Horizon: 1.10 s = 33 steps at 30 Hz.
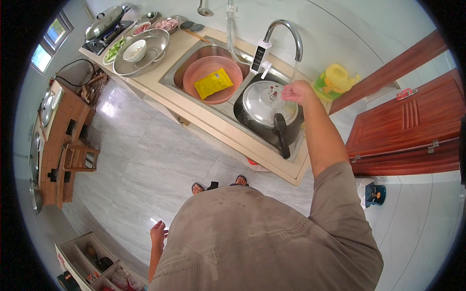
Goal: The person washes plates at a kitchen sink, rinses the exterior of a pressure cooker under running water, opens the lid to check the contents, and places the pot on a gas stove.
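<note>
My right hand (pixel 297 92) is stretched out below the curved chrome faucet (pixel 287 29), where a thin stream of water (pixel 294 72) runs down beside the fingers. It holds nothing and hovers over the pressure cooker lid (pixel 260 100), which has a small red-tipped valve and a long black handle (pixel 281 136). The cooker stands in the right bowl of a steel sink. In the left bowl sits a pink plastic basin (pixel 194 71) with a sealed yellow packet (pixel 213 83) lying in it. My left hand (pixel 158 230) hangs at my side, fingers loosely bent, with nothing visible in it.
Left along the counter (pixel 204 120) are a steel strainer bowl (pixel 156 43) holding a white bowl (pixel 134 51), cut green vegetables (pixel 115 50), raw meat (pixel 165 24) and a lidded wok (pixel 105 23). A yellow jug (pixel 331 82) stands right of the sink. Drawers (pixel 87 254) are low left.
</note>
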Each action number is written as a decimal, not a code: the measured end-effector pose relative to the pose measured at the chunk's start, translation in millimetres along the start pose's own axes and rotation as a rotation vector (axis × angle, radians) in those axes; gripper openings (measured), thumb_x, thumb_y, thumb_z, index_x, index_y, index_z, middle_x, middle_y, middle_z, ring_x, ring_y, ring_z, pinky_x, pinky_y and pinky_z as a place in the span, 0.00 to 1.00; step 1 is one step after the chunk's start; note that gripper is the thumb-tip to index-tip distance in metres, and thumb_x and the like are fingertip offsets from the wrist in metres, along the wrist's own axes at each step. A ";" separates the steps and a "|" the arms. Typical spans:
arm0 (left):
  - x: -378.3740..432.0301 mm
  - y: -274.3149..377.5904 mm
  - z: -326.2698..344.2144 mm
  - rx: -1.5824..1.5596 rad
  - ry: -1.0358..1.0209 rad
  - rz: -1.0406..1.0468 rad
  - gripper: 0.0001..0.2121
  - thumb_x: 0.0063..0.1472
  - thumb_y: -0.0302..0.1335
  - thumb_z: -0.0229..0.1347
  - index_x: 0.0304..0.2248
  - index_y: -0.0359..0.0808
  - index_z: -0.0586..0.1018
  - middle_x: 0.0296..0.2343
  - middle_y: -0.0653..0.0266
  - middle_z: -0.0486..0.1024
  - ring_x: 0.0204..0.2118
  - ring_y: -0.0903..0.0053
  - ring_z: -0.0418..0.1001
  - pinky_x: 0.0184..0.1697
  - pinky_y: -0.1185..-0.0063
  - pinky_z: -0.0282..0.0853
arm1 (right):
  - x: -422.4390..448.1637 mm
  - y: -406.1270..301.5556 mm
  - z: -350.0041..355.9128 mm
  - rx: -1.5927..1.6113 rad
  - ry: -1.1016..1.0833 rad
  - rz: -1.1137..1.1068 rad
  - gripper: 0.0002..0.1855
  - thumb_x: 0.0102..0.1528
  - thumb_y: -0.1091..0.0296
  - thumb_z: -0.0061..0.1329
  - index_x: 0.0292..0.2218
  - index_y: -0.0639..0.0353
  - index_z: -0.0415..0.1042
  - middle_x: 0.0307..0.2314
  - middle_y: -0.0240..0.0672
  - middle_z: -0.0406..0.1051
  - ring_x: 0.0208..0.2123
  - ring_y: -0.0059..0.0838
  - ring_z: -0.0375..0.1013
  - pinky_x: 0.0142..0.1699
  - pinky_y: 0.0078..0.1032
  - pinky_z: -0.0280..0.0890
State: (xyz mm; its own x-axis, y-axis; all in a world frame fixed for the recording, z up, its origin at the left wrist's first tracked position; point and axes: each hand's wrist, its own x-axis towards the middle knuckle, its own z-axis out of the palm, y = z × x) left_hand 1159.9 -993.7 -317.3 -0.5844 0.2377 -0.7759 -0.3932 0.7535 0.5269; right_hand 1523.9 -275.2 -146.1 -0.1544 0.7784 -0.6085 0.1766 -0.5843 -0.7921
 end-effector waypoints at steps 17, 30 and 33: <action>29.9 -20.2 -8.9 -0.033 -0.072 0.033 0.24 0.61 0.33 0.54 0.54 0.33 0.69 0.36 0.64 0.75 0.28 0.73 0.76 0.28 0.76 0.71 | -9.5 -4.8 -3.8 -0.084 -0.011 -0.065 0.14 0.51 0.82 0.43 0.41 0.79 0.67 0.34 0.53 0.70 0.35 0.48 0.75 0.42 0.42 0.75; 22.0 -10.9 -1.6 -0.042 -0.080 -0.005 0.23 0.61 0.33 0.55 0.54 0.33 0.70 0.35 0.65 0.75 0.27 0.76 0.75 0.26 0.77 0.70 | 2.4 4.9 -2.3 -0.029 0.014 -0.132 0.07 0.51 0.79 0.48 0.33 0.73 0.70 0.25 0.48 0.71 0.28 0.46 0.75 0.37 0.41 0.75; 24.0 -17.5 -3.8 -0.072 -0.104 0.018 0.23 0.61 0.33 0.55 0.54 0.34 0.70 0.35 0.65 0.75 0.27 0.75 0.75 0.25 0.77 0.70 | 4.1 4.5 0.0 -0.041 0.007 -0.133 0.06 0.50 0.80 0.48 0.32 0.73 0.69 0.25 0.48 0.71 0.28 0.45 0.75 0.37 0.41 0.75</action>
State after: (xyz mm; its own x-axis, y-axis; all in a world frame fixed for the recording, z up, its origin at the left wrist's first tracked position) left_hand 1150.0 -1003.4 -343.8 -0.5162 0.3158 -0.7961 -0.4354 0.7037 0.5614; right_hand 1524.0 -274.6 -152.2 -0.1726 0.8498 -0.4981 0.1949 -0.4663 -0.8629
